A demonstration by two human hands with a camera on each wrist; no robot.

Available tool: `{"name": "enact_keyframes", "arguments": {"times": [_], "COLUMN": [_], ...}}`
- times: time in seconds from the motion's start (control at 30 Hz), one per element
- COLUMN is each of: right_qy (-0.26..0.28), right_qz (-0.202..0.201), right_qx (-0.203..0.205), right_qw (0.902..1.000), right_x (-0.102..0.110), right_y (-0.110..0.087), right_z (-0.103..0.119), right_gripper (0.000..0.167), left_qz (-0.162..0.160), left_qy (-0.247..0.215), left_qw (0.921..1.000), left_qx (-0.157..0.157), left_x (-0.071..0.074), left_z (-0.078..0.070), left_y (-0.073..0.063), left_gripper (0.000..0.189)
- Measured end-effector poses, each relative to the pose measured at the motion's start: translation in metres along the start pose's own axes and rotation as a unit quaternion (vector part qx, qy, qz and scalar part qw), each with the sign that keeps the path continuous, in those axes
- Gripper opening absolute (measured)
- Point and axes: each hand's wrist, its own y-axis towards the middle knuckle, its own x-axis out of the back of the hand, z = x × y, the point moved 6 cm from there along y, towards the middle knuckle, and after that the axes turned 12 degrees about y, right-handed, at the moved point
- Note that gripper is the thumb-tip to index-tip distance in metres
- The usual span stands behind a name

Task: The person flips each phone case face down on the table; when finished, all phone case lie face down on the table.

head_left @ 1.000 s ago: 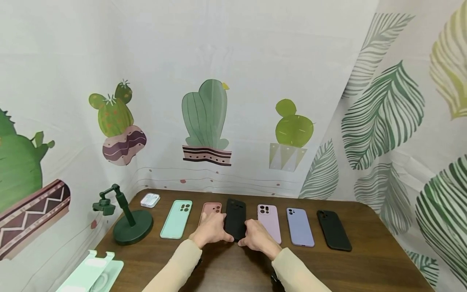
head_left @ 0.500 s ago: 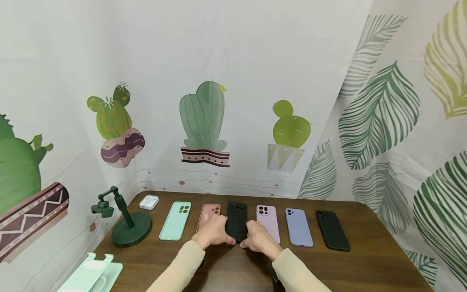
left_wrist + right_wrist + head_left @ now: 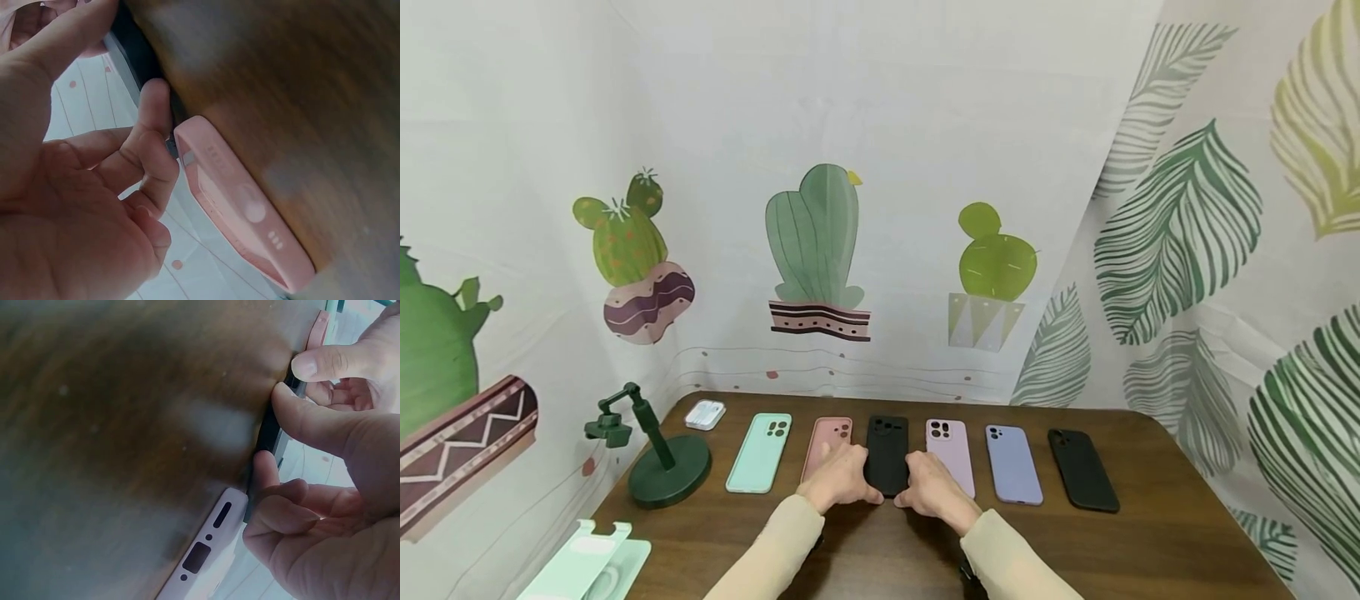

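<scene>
In the head view a black phone case (image 3: 887, 446) lies back side up in the middle of a row of cases. My left hand (image 3: 841, 479) holds its left side, thumb at the near corner. On the opposite side my right hand (image 3: 936, 487) grips it the same way, the thumbtips close together at the near edge. Just left of it is a pink phone case (image 3: 830, 432), partly covered by my left hand; the left wrist view shows its hollow inside. A lilac phone case (image 3: 951, 442) lies to the right, partly behind my right hand.
Farther right lie a periwinkle case (image 3: 1013, 462) and another black case (image 3: 1082, 468). A mint case (image 3: 758, 454), a white earbuds case (image 3: 705, 414), a dark green stand (image 3: 668, 471) and a mint stand (image 3: 587, 562) are at left. A printed cloth (image 3: 910, 167) hangs behind the table.
The black case's far end has come down and slightly nearer, into line with the neighbouring cases, and the case has straightened. Both hands keep their hold. The head view has shifted slightly.
</scene>
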Motion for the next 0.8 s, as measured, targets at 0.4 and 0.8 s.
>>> {"name": "enact_keyframes", "arguments": {"times": [0.4,0.8], "right_qy": [0.014,0.014], "right_qz": [-0.044,-0.036], "right_qx": [0.050,0.067], "right_qw": [0.9977,0.9970], "right_x": [0.013,0.016], "right_y": [-0.025,-0.044], "right_z": [0.033,0.098], "right_gripper": [0.077,0.087], "left_qz": [-0.057,-0.067], "left_qy": [-0.015,-0.056], "left_qw": [0.9981,0.9962], "left_qx": [-0.016,0.003], "left_x": [0.004,0.011], "left_z": [0.017,0.067], "left_y": [-0.011,-0.039], "left_gripper": [0.090,0.099]}}
